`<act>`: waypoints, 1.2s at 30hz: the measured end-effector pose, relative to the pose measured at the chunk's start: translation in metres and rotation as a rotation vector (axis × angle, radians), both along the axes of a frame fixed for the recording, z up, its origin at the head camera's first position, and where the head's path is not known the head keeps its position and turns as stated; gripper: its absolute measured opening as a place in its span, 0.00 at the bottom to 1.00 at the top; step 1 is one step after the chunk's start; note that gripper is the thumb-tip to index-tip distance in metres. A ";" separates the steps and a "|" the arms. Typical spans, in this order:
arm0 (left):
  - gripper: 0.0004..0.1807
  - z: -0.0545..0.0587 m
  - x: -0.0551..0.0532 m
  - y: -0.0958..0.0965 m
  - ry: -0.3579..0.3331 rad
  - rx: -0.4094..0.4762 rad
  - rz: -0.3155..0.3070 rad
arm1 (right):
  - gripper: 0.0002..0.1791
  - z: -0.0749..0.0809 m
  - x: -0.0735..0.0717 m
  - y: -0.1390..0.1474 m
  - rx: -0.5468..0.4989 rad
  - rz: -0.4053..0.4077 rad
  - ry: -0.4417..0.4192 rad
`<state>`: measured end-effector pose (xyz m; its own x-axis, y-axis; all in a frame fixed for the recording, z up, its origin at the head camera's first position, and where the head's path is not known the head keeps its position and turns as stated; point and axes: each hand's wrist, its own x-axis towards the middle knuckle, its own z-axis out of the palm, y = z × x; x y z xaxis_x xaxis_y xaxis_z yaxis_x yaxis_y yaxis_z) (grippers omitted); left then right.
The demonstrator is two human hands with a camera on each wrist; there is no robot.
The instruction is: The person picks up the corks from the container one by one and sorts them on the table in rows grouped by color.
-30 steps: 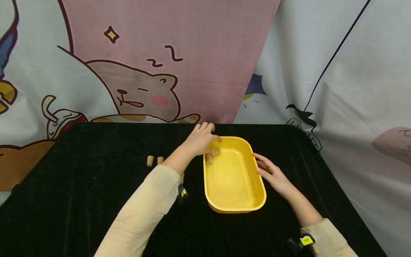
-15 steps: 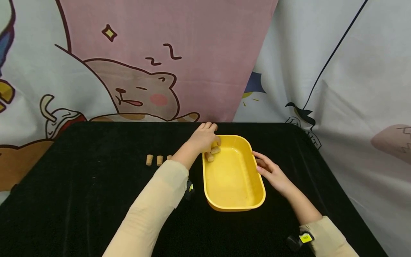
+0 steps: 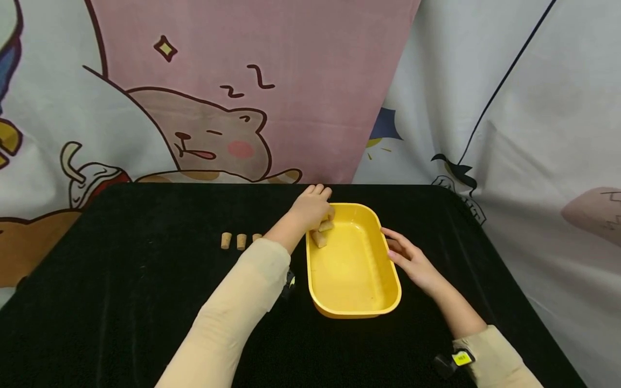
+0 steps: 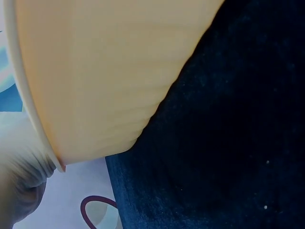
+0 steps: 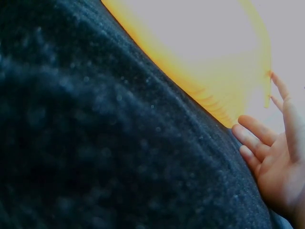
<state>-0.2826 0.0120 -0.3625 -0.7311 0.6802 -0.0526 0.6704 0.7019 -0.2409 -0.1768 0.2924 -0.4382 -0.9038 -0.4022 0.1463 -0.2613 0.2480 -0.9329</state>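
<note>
In the head view, my left hand (image 3: pixel 312 207) reaches over the far left corner of a yellow plastic tray (image 3: pixel 351 313). Its index finger and thumb dip inside, while the other fingers point away over the rim. Two corks lie by those fingertips: one cork (image 3: pixel 325 226) right below the index finger, another cork (image 3: pixel 318 239) nearer the left wall. I cannot tell whether a cork is pinched, as the hand covers its own grasp. My right hand (image 3: pixel 409 261) rests straight fingers against the tray's right side; the right wrist view shows its fingertips (image 5: pixel 245 119) at the yellow wall.
Left of the tray a row of corks stands on the black cloth (image 3: pixel 121 302): a first cork (image 3: pixel 226 241), a second cork (image 3: pixel 241 242) and a third cork (image 3: pixel 256 237) partly behind my left sleeve (image 3: pixel 233 307). A printed curtain (image 3: pixel 315 108) hangs behind the table.
My left hand has shifted slightly right over the tray corner, and its forearm now uncovers part of a third standing cork. The cork by the left wall has tilted. My right hand stays put.
</note>
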 end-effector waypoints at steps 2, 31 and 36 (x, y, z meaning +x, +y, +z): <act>0.11 0.000 0.000 0.000 0.004 -0.012 0.001 | 0.29 0.000 0.000 0.000 0.004 -0.003 0.000; 0.18 0.004 0.010 -0.018 -0.144 0.395 0.029 | 0.28 -0.001 0.001 0.000 0.006 -0.008 0.008; 0.17 0.008 0.015 -0.024 -0.134 0.547 0.018 | 0.28 -0.001 0.001 0.000 0.012 -0.004 0.005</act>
<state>-0.2678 -0.0123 -0.3548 -0.7538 0.6223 0.2112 0.6571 0.7118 0.2479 -0.1761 0.2928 -0.4394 -0.9048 -0.4001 0.1459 -0.2648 0.2602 -0.9285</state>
